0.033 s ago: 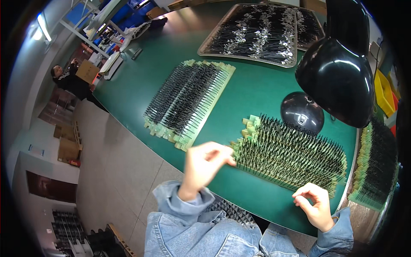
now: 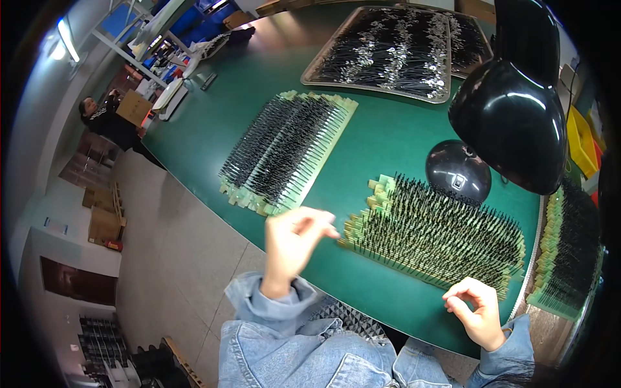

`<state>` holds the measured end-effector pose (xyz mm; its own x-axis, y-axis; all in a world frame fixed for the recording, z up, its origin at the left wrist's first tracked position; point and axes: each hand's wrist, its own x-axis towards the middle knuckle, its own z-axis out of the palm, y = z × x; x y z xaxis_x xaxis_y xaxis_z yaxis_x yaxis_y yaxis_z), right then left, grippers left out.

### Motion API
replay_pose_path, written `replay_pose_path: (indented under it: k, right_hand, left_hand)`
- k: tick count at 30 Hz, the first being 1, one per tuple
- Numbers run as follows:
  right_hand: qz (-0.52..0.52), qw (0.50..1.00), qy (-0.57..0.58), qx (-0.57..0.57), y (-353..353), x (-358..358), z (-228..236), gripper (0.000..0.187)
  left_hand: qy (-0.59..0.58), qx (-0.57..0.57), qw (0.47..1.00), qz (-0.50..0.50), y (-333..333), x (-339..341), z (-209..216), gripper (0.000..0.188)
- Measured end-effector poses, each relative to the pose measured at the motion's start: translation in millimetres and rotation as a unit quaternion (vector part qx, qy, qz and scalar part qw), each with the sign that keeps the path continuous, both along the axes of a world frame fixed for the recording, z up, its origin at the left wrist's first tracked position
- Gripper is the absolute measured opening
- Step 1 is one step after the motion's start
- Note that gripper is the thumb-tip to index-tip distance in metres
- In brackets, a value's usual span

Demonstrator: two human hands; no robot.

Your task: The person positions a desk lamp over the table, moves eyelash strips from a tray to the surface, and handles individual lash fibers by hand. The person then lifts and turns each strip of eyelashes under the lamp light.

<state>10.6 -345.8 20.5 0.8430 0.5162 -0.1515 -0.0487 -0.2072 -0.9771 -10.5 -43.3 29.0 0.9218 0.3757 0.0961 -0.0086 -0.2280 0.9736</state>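
Note:
My left hand [image 2: 291,246], a little blurred, hovers over the table's near edge, left of a pale green block of strips [image 2: 433,233] with rows of thin black upright pins. Its thumb and forefinger come together; anything between them is too small to see. By the lower right corner of that block, my right hand [image 2: 477,313] rests with thumb and fingertips pinched, and what they may hold cannot be made out. Beyond the left hand lies a second green block [image 2: 284,155] set with rows of black pins.
A black lamp [image 2: 511,123] leans in over the right side, its round black base [image 2: 458,171] behind the near block. Metal trays [image 2: 378,55] of black wired parts stand at the back. More pinned strips [image 2: 563,249] lie far right. A person [image 2: 107,123] is off left.
My left hand has moved a little to the left, away from the near block's left corner. The right hand stays where it was.

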Motion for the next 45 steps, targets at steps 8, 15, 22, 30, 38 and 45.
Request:
replay_pose_path:
  k: [8, 15, 22, 30, 38, 45]
  right_hand:
    - [0.023, 1.000, 0.005, -0.012, 4.0, -1.4, -3.2, 0.005]
    - [0.036, 0.999, 0.017, -0.013, 6.1, -2.7, -6.7, 0.005]
    - [0.059, 0.998, 0.015, -0.034, 7.2, -1.2, -7.5, 0.006]
    - [0.012, 1.000, 0.004, 0.003, 0.1, -1.6, 1.3, 0.005]
    - [-0.045, 0.990, 0.064, 0.120, -1.4, 3.9, 4.1, 0.018]
    - [-0.012, 0.988, 0.061, 0.142, -6.5, 4.4, -3.2, 0.015]
  left_hand:
    - [0.010, 0.102, 0.950, 0.295, 204.4, -5.5, -7.8, 0.019]
    - [0.201, 0.409, 0.805, 0.380, 299.6, -1.7, -19.6, 0.021]
    - [-0.062, 0.216, 0.953, 0.205, 141.1, 18.0, 14.3, 0.013]
    - [0.044, -0.191, 0.946, -0.258, -59.9, 9.3, 19.0, 0.024]
    - [0.145, -0.362, 0.847, -0.363, -115.1, 4.2, 15.6, 0.062]
    - [0.174, -0.366, 0.828, -0.387, -131.3, 3.4, 8.9, 0.059]
